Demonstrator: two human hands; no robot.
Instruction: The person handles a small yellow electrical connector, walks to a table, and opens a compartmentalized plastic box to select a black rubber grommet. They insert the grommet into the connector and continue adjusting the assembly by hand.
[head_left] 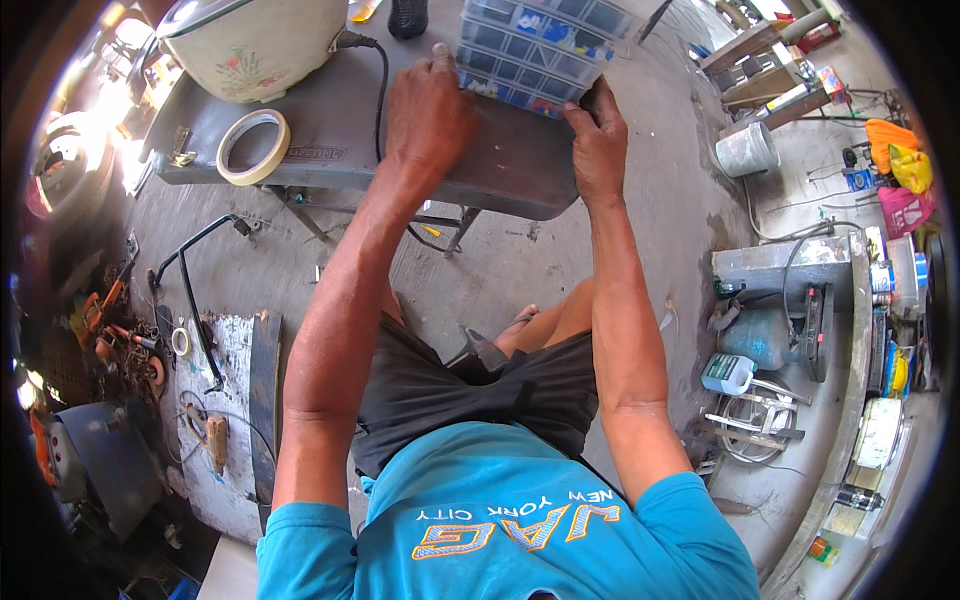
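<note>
We count two hands [430, 110], one clear parts organizer [535, 45], one roll of tape [253, 147], one rice cooker [260, 40] and one grey bucket [746, 150].

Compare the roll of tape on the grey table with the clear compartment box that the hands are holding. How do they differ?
The roll of tape is a cream ring with an open centre; the compartment box is rectangular, clear, with small coloured parts inside. The tape lies untouched near the table's left end; the box is held at its near edge by the left hand and the right hand. Both rest on the grey table.
</note>
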